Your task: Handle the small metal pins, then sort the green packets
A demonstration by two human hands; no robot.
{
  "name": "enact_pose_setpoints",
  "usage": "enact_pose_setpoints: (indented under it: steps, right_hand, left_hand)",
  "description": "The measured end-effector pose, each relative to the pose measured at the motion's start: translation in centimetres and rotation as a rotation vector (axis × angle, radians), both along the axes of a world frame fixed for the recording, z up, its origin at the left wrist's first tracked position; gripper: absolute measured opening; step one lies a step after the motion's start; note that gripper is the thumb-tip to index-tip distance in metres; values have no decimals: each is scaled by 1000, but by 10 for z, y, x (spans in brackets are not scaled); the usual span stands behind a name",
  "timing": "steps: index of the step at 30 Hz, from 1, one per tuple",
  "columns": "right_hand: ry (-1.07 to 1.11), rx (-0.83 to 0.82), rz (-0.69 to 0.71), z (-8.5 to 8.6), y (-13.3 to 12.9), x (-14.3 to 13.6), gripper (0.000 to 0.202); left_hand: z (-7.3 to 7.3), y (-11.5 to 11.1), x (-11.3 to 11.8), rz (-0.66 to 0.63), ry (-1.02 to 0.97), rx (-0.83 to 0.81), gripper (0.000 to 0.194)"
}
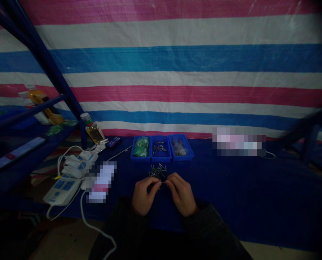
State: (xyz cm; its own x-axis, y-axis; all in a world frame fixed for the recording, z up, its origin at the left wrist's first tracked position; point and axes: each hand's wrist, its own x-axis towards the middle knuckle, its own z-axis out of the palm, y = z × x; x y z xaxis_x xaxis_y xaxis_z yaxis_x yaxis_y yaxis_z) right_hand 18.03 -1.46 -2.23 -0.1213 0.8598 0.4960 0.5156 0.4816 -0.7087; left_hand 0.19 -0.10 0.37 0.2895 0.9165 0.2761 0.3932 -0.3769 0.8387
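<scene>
My left hand (144, 195) and my right hand (182, 194) meet over the dark blue table, thumbs and index fingers closed in a pinch. Between their fingertips shows a small, thin metal piece (163, 182), mostly covered by the fingers. Just beyond the fingers lies a loose pile of slim metal pins (158, 170). Farther back, three blue trays stand side by side. The left tray (140, 158) holds green plastic packets, the middle tray (161, 158) some slim metal pieces, and the right tray (182, 157) small clear items that I cannot make out.
To my left, a white power strip (60, 189) with plugs and trailing cables lies near a pixelated phone-like object (102, 182). A bottle (92, 129) stands behind it, beside a blue metal frame (66, 86). Another pixelated object (239, 141) is at the back right, before a striped sheet (177, 79).
</scene>
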Motion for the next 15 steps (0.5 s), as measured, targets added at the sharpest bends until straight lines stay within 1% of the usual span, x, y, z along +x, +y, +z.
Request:
enact_pose_setpoints:
  steps: [7, 15]
  right_hand:
    - [54, 17, -15, 0, 0, 1, 16]
    - [67, 63, -24, -2, 0, 1, 16]
  left_hand:
    - [0, 0, 0, 45, -30, -4, 22]
    - [-3, 1, -1, 44, -40, -31, 20]
